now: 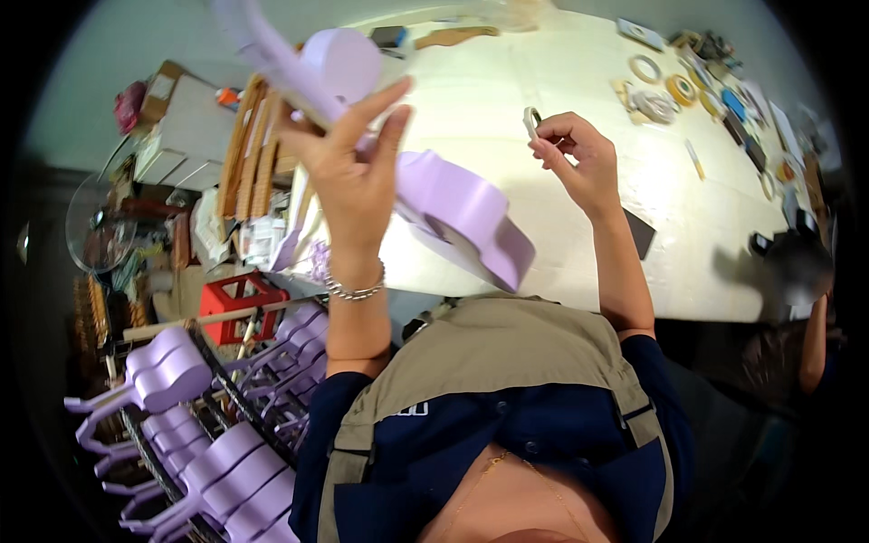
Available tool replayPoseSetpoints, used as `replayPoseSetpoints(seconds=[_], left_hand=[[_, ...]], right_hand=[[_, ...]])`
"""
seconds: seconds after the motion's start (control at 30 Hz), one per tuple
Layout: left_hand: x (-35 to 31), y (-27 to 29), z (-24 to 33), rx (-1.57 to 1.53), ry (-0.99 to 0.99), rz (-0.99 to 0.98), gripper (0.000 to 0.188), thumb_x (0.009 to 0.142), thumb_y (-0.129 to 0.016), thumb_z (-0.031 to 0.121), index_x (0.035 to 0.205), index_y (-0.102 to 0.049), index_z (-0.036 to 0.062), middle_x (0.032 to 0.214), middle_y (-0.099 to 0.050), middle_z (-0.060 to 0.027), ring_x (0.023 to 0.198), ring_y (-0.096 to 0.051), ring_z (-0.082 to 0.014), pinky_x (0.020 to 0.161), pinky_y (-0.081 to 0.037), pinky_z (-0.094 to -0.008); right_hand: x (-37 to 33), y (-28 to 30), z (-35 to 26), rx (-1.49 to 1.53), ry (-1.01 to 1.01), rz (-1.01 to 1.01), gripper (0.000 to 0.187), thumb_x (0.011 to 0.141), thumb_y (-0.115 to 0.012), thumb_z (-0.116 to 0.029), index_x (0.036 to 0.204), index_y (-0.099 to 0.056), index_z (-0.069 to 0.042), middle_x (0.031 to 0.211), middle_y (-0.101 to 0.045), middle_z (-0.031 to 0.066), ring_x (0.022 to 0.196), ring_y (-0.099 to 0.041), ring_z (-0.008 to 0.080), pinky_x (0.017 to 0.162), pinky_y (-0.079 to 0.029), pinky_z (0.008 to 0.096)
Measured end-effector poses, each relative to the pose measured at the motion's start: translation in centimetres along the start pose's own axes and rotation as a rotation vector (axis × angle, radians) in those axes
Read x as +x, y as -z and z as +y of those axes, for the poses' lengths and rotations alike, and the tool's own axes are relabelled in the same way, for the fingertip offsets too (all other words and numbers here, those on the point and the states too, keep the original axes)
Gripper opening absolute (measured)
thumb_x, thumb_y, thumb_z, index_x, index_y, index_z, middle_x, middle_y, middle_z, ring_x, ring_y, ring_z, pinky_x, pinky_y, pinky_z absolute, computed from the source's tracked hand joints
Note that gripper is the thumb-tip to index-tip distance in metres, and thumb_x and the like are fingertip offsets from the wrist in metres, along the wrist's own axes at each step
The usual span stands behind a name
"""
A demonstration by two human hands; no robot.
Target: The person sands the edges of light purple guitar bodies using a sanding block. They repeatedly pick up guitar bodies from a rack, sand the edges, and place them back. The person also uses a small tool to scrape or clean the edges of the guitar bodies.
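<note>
My left hand (353, 163), with a beaded bracelet at the wrist, is closed around the neck of a lilac ukulele (457, 204). The instrument has no strings that I can see; it slants over the table's near left, its body between my forearms. Its upper end blurs toward the top left. A rounded lilac piece (342, 63) shows beyond the neck; whether it belongs to another ukulele I cannot tell. To the right, my right hand (577, 163) pinches a small pale loop with a dark inside (531, 122) between thumb and fingers, above the tabletop and apart from the ukulele.
The cream-covered table (489, 90) carries tape rolls (645, 69), a coiled cord (654, 107) and small tools along its right side. A rack of lilac ukuleles (226, 462) stands at my lower left, near a red stool (237, 308). Another person's arm (815, 344) shows far right.
</note>
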State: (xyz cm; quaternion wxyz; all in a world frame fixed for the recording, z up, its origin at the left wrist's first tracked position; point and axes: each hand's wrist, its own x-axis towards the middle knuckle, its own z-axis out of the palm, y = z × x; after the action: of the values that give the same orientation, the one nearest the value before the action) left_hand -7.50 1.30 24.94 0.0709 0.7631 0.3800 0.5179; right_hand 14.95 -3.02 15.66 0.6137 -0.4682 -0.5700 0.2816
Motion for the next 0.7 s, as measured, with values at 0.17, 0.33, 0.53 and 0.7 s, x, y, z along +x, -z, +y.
replayPoseSetpoints(seconds=[0.17, 0.33, 0.53, 0.7], left_hand=[[0.3, 1.2, 0.4, 0.01, 0.01, -0.146, 0.033, 0.067, -0.079, 0.03, 0.098, -0.071, 0.0202, 0.125, -0.025, -0.0144, 0.116, -0.03, -0.0303, 0.1, -0.03, -0.0357], [-0.1, 1.4, 0.5, -0.076, 0.073, -0.085, 0.019, 0.065, -0.08, 0.017, 0.082, -0.073, 0.0165, 0.126, -0.027, -0.0138, 0.115, -0.035, -0.0299, 0.095, -0.034, -0.0362], [-0.4, 1.0, 0.7, -0.076, 0.041, -0.022, 0.012, 0.068, -0.076, 0.008, 0.076, -0.07, 0.0145, 0.128, -0.028, -0.0141, 0.113, -0.039, -0.0286, 0.091, -0.038, -0.0356], [-0.6, 1.0, 0.5, -0.072, 0.059, 0.0, 0.01, 0.07, -0.076, 0.012, 0.077, -0.07, 0.0143, 0.126, -0.031, -0.015, 0.114, -0.038, -0.0291, 0.09, -0.038, -0.0361]], right_hand=[[2.4, -4.2, -5.4, 0.077, 0.2, -0.148, 0.012, 0.077, -0.064, 0.006, 0.087, -0.063, -0.001, 0.086, -0.062, 0.0067, 0.073, -0.06, 0.0134, 0.055, -0.05, 0.0224], [2.9, -5.5, -7.0, -0.054, 0.31, -0.205, 0.016, 0.074, -0.066, 0.006, 0.088, -0.063, -0.002, 0.085, -0.062, 0.0059, 0.073, -0.06, 0.0147, 0.055, -0.048, 0.0237], [3.4, -6.4, -7.4, -0.315, 0.335, 0.039, 0.02, 0.07, -0.071, -0.001, 0.087, -0.065, -0.008, 0.066, -0.058, 0.0013, 0.063, -0.054, 0.0128, 0.05, -0.043, 0.0257], [3.5, -7.2, -6.4, -0.429, 0.504, 0.073, 0.015, 0.066, -0.069, -0.003, 0.076, -0.064, -0.013, 0.058, -0.051, -0.0055, 0.057, -0.044, 0.0117, 0.061, -0.032, 0.028]])
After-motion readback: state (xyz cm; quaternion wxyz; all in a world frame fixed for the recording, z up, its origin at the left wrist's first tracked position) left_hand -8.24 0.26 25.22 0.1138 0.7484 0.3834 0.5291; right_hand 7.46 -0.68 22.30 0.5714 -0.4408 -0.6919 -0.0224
